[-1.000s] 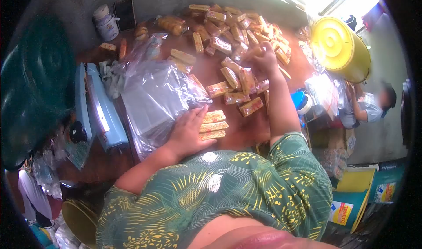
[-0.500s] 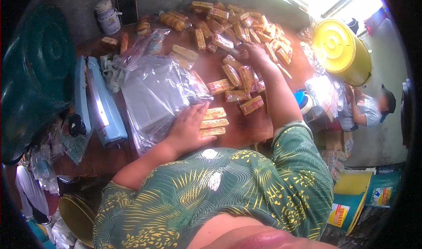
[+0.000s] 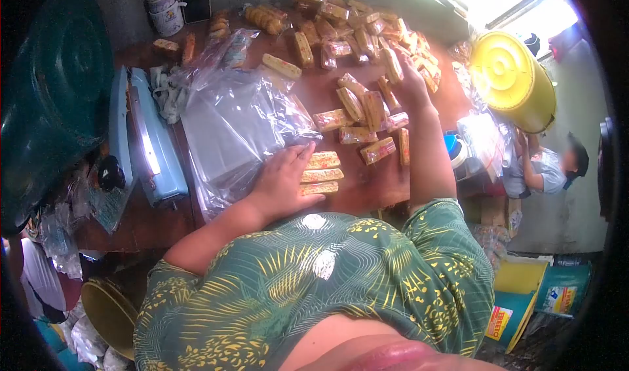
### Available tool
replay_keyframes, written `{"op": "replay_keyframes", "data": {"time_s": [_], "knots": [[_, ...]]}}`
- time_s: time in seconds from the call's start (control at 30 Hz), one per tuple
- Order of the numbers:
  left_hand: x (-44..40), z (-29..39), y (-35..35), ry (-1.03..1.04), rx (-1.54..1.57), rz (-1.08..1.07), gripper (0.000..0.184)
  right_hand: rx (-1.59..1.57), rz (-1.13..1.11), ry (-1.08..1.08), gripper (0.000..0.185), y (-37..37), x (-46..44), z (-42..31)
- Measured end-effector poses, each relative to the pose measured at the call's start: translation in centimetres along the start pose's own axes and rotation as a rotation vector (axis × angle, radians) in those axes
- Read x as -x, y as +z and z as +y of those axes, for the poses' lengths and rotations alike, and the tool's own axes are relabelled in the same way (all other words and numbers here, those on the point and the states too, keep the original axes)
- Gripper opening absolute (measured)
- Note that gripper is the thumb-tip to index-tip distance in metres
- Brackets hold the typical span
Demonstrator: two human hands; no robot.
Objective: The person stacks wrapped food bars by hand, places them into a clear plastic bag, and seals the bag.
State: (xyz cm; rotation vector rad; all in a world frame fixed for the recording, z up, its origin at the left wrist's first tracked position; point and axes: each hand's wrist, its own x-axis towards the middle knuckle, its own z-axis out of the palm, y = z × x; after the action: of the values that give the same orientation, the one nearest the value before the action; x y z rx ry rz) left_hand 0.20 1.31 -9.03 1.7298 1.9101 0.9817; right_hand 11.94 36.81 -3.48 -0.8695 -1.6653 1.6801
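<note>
"What is seen nearest, past the patterned shirt [image 3: 314, 273]?"

"At the near edge of the tabletop [image 3: 373, 191], three bars [image 3: 321, 173] are held side by side, their ends clasped between the fingers and thumb of the left hand [image 3: 283, 179]."

"And beside that?"

"Clear plastic bags [image 3: 229, 128] are laid flat just beside the left hand, and a long blue device [image 3: 154, 141] is set to their left. Farther in, some wrapped bars [image 3: 375, 111] are scattered, a few overlapped."

"Where is the right hand [image 3: 413, 82]?"

"It is stretched out beyond them, with one pale bar [image 3: 393, 65] gripped in its fingers, close to a heap of wrapped bars [image 3: 360, 30]. How tightly it is gripped cannot be told."

"What is placed farthest?"

"A lidded jug [image 3: 165, 10] is stood by the wall, beside a dark flat panel [image 3: 195, 0]. At the right, a yellow drum [image 3: 508, 69] is seen tilted, near another person [image 3: 544, 168]."
</note>
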Motion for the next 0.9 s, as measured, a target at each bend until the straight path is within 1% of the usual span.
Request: {"op": "replay_keyframes", "data": {"time_s": [0.03,0.1,0.13,0.23,0.27,0.37,0.4,0.5,0.53,0.67,0.7,0.77,0.83,0.87,0.9], "knots": [[0.0,-0.1,0.0,0.001,-0.001,-0.001,0.104,-0.161,0.042,0.167,0.05,0.3,0.2,-0.5],[0.1,-0.1,0.1,-0.004,-0.01,-0.006,0.104,0.393,-0.05,-0.064,0.054,-0.9,-1.2,1.1],[0.1,-0.1,0.2,-0.008,-0.022,-0.007,0.103,0.669,-0.097,-0.185,0.056,-0.4,-1.3,0.7],[0.0,-0.1,0.1,-0.019,-0.013,-0.022,0.103,0.863,-0.112,-0.257,0.06,2.7,-2.2,-0.8],[0.0,-0.1,0.0,-0.022,-0.002,-0.029,0.103,1.087,-0.104,-0.291,0.06,4.3,-2.8,-1.8],[0.1,-0.3,0.2,-0.031,0.015,-0.032,0.104,1.299,-0.358,-0.608,0.059,5.7,-5.2,-1.1],[0.1,-0.2,0.1,-0.034,0.032,-0.037,0.104,1.157,-0.434,-0.434,0.061,6.0,-6.7,0.6],[-0.1,0.0,-0.3,-0.044,0.05,-0.051,0.105,1.321,-0.387,-0.164,0.062,7.8,-7.5,1.8],[-0.1,0.2,-0.5,-0.05,0.04,-0.058,0.106,1.382,-0.348,-0.143,0.061,8.7,-7.0,1.1],[0.2,0.1,-0.5,-0.029,0.057,-0.015,0.109,1.12,-0.274,-0.106,0.05,7.8,-7.9,0.5],[0.2,0.2,-0.4,-0.04,0.037,-0.014,0.109,0.977,-0.295,-0.138,0.053,7.1,-7.5,0.3],[0.3,0.5,-0.3,-0.06,-0.003,-0.013,0.111,0.69,-0.333,-0.196,0.059,6.6,-3.4,-1.5],[0.2,0.3,0.2,-0.047,0.004,-0.024,0.112,0.886,-0.37,-0.413,0.074,6.3,4.2,-2.7],[0.2,-0.1,0.5,-0.037,0.002,-0.029,0.112,0.737,-0.423,-0.144,0.086,7.3,7.3,-3.5],[0.3,-0.3,0.5,-0.015,0.026,-0.093,0.116,0.815,-0.482,-0.192,0.082,7.2,9.4,-3.1]]}}
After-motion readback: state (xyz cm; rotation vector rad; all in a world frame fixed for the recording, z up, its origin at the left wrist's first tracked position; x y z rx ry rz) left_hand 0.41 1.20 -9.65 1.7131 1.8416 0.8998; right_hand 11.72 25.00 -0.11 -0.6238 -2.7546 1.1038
